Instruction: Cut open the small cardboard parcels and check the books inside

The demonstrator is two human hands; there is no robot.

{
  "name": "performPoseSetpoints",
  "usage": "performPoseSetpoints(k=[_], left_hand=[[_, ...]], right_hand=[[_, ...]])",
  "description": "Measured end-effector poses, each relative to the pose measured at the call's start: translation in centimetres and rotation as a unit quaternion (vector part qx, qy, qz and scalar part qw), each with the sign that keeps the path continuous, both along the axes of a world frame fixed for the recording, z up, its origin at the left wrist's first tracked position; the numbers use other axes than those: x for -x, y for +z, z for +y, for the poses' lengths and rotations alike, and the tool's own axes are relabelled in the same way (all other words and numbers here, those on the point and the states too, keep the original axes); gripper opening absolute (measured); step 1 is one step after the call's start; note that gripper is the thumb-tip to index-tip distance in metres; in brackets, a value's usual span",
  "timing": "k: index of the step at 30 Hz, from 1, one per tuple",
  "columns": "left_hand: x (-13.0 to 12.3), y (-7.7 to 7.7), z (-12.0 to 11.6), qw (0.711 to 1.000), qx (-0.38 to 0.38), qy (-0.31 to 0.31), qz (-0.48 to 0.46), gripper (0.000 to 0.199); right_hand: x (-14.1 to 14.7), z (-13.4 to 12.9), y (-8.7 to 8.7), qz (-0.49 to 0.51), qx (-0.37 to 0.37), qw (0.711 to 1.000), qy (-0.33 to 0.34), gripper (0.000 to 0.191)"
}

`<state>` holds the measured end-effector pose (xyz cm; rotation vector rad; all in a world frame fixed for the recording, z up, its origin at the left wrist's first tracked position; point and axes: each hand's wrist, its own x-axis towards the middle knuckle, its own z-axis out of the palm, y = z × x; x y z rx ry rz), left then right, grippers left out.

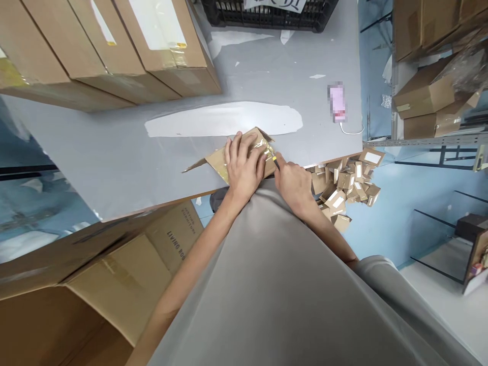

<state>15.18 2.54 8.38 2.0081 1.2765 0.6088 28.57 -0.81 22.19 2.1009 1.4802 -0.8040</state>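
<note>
A small brown cardboard box (pixel 216 161) with shiny clear tape lies at the table's near edge, one flap sticking out to the left. My left hand (pixel 244 165) holds it from above, fingers spread over the top and the thumb bent towards the near side. In my right hand (pixel 293 178) is a utility knife (pixel 275 159) with a yellow and black body, gripped in closed fingers. Its front end meets the taped right part of the box; the blade tip is too small to make out.
Large cartons (pixel 179 76) stand at the table's back left, near a black crate (pixel 267 20). A white strip (pixel 229 119) lies beyond the box. A pink phone-like object (pixel 337 101) with a cable sits right. Small boxes (pixel 343 188) are heaped below; a big open carton (pixel 125 274) stands lower left.
</note>
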Motion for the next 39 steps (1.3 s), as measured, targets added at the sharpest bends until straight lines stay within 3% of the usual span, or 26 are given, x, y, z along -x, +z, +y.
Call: performPoseSetpoints(k=[6,14,23,30,39], left_hand=[[-0.2,-0.4,-0.1,1.000,-0.013,0.008,0.000,0.038],[-0.1,-0.8,-0.5,1.000,-0.007,0.005,0.000,0.035],[-0.2,-1.5,-0.3,0.999,-0.014,0.014,-0.030,0.037],[-0.3,-1.4,-0.9,1.000,-0.023,0.001,-0.012,0.032],[-0.3,-1.1,-0.6,0.999,-0.035,0.001,-0.004,0.036]], right_hand=[[0.5,-0.1,-1.0,-0.007,-0.003,1.000,-0.003,0.061],[-1.4,-2.0,0.0,0.006,0.021,1.000,0.000,0.060],[0.0,-1.0,-1.6,0.001,-0.004,1.000,-0.021,0.061],[0.0,-1.7,-0.9,-0.002,0.003,0.999,-0.050,0.054],[-1.9,-1.3,-1.7,0.040,-0.043,0.997,-0.048,0.051]])
